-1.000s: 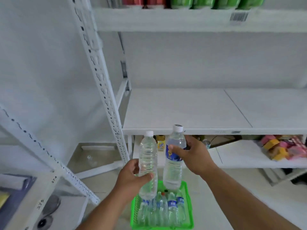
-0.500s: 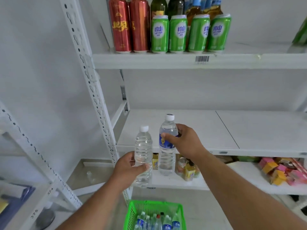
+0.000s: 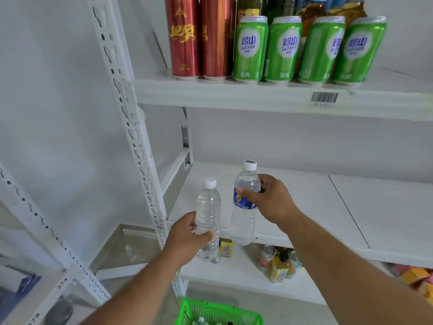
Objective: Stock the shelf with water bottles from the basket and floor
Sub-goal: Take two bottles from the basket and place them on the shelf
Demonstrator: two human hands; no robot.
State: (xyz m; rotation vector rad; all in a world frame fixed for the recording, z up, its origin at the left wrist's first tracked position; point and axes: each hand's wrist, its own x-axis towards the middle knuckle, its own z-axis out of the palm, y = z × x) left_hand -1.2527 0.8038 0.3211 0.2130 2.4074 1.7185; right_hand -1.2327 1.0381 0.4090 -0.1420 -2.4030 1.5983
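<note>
My left hand [image 3: 185, 238] grips a clear, unlabelled water bottle [image 3: 208, 207] with a white cap, held upright near the front left corner of the white middle shelf [image 3: 304, 207]. My right hand [image 3: 269, 200] grips a second bottle [image 3: 244, 221] with a blue label, upright, just to the right of the first and slightly higher. Both bottles hang in front of the shelf's front edge, above it, not resting on it. The green basket [image 3: 218, 313] with more bottles sits on the floor at the bottom edge of view.
Red cans [image 3: 185, 36] and green cans [image 3: 283, 48] stand on the upper shelf [image 3: 234, 95]. Small juice packs and bottles [image 3: 278, 266] stand on the lower shelf. A white perforated upright [image 3: 131, 127] rises left of the shelf. Colourful packets [image 3: 414, 275] lie at lower right.
Both hands have raised their bottles from above the basket up to the middle shelf's front edge. The view has tilted up, so the cans show and the basket has dropped to the bottom.
</note>
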